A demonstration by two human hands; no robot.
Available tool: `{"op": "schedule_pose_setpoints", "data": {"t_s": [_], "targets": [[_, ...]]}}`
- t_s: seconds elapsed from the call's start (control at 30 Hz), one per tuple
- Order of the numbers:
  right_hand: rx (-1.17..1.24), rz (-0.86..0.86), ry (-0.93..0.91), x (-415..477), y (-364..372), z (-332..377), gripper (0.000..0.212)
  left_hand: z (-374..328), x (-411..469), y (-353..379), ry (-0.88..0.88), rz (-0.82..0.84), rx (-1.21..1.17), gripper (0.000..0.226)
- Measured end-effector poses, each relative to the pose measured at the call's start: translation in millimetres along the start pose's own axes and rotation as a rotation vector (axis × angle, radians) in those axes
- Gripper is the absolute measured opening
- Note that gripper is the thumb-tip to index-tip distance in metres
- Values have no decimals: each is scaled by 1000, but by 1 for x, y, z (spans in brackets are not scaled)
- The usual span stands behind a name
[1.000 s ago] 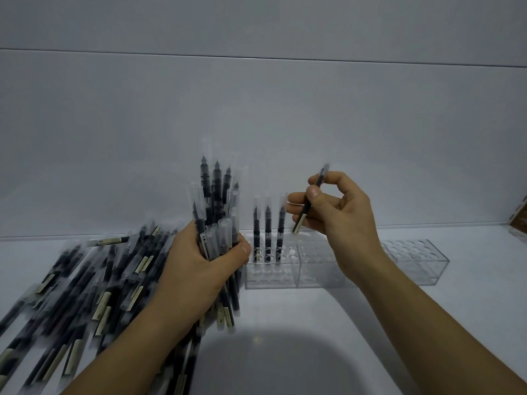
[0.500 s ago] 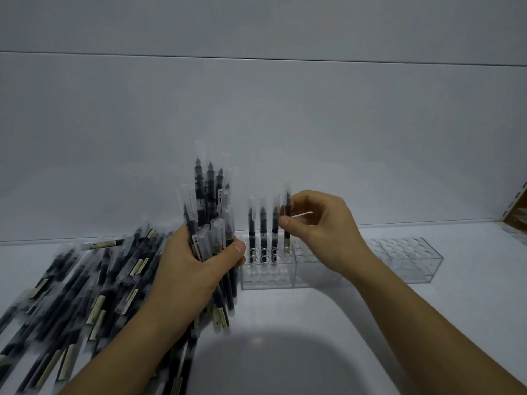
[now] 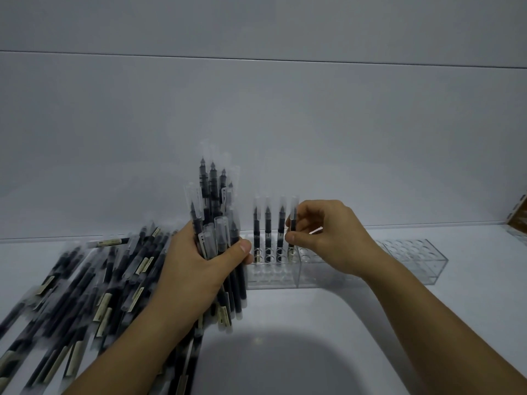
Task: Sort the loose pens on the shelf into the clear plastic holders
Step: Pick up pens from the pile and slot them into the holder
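The right hand (image 3: 328, 238) pinches a pen (image 3: 293, 220) seated in the holder (image 3: 313, 269) below it and should next release, drawing another from the bundle (image 3: 212, 201) gripped in the left hand (image 3: 196, 266).

Blurred pen pile (image 3: 85, 295) cut off at left edge; brown object (image 3: 518, 213) mostly beyond right edge.

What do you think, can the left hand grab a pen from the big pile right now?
Probably not. The left hand is already full, fingers curled round a bundle of pens. The pile lies right beside it with nothing between, so it likely could once it lets some go.
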State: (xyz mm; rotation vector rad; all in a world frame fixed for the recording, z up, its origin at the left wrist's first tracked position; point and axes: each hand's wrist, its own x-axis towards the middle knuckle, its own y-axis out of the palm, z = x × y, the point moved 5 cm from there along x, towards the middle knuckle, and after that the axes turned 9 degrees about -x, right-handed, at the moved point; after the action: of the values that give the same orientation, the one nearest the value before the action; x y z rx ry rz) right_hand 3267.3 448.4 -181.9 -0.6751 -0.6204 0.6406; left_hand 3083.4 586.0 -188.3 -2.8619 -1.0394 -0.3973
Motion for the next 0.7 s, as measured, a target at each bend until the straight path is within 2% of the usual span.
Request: {"op": "schedule_pose_setpoints", "data": {"t_s": [0.03,0.13,0.17,0.27,0.37,0.53,0.6,0.7], "targets": [[-14,40,-3,-1,-1,1,29,0,0,0,-4,-3,-7,16],[-71,258,-1,-5,-4,-1,73,0,1,0,-16,-12,-25,17],[-122,314,-6,-6,-6,-4,80,0,1,0,-20,-15,-33,17],[-291,368,-21,-7,-9,-12,69,1,1,1,-37,-13,-61,18],[-330,359,-32,-6,-11,-12,59,1,1,1,-49,-7,-77,19],[-373,324,-33,-4,-17,-16,68,3,2,-1,-92,-28,-153,24],[-326,238,-18,-5,-21,-10,74,3,2,-1,-96,-35,-172,26],[-157,-188,-84,-7,-39,7,54,1,2,-2,-85,-31,-188,26]]}}
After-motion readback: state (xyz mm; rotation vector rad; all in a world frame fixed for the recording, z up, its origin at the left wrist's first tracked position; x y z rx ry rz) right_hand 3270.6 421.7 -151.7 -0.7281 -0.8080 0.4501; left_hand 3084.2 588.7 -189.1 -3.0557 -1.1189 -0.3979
